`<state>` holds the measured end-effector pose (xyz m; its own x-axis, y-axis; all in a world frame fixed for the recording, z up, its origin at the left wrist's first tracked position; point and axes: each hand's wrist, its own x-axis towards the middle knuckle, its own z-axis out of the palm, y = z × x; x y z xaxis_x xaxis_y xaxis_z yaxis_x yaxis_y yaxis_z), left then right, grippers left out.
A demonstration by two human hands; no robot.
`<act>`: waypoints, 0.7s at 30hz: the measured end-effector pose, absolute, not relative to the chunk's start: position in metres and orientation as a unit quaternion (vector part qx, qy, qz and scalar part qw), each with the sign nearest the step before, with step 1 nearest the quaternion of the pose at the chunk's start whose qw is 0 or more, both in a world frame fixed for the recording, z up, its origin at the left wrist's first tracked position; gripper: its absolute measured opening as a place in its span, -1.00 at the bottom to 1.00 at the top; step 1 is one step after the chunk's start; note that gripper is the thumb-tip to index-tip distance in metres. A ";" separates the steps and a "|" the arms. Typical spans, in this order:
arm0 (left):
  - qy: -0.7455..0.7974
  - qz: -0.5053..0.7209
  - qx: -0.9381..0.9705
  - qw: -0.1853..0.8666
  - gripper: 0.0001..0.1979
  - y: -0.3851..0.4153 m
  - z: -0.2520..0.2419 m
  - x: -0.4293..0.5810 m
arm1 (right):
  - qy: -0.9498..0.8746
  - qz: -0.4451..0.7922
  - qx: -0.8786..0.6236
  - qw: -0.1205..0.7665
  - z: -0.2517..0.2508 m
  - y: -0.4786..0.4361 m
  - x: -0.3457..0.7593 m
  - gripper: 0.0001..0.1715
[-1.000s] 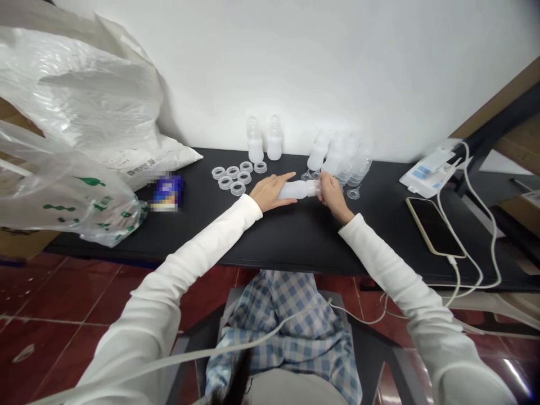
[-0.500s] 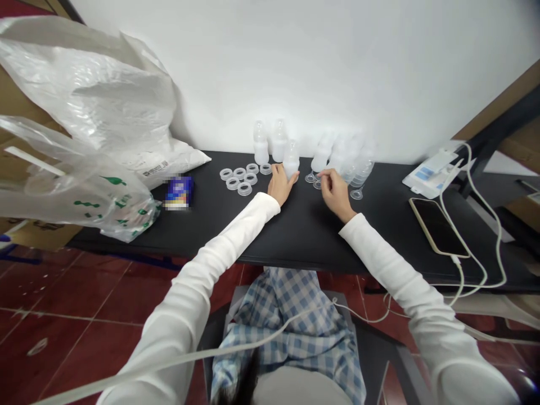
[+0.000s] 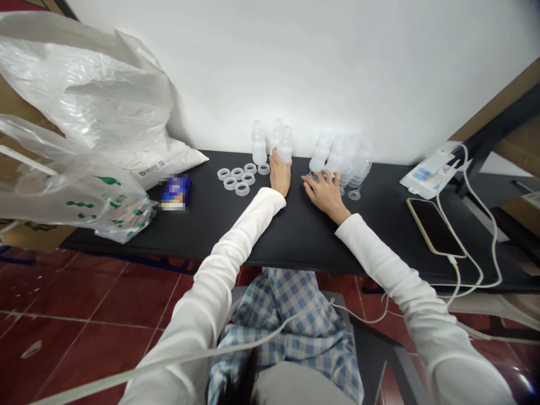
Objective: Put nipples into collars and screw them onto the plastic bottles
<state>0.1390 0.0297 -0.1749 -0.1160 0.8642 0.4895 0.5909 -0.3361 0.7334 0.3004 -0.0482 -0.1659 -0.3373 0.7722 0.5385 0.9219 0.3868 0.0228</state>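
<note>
Bottle [image 3: 286, 147] in left hand [image 3: 280, 176], right hand [image 3: 326, 194] spread

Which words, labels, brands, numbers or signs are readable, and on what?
None legible for certain.
Clear plastic bag: green lettering, too blurred.
White plastic sack: dark printed line, too small.
Small blue rectangular packet: pixelated, unreadable.
Brown cardboard box: dark marks, unclear.
Flat white case with blue patches: any print too small.
</note>
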 end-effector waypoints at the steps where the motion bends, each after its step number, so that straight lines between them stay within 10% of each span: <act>1: 0.575 0.493 0.637 0.142 -0.40 0.029 -0.172 0.139 | -0.803 -0.162 -0.527 0.225 -0.167 -0.046 0.300 -0.50; 21: 0.581 0.334 0.741 0.040 -0.59 -0.020 -0.183 0.099 | -0.803 -0.138 -0.523 0.251 -0.150 -0.055 0.304 -0.56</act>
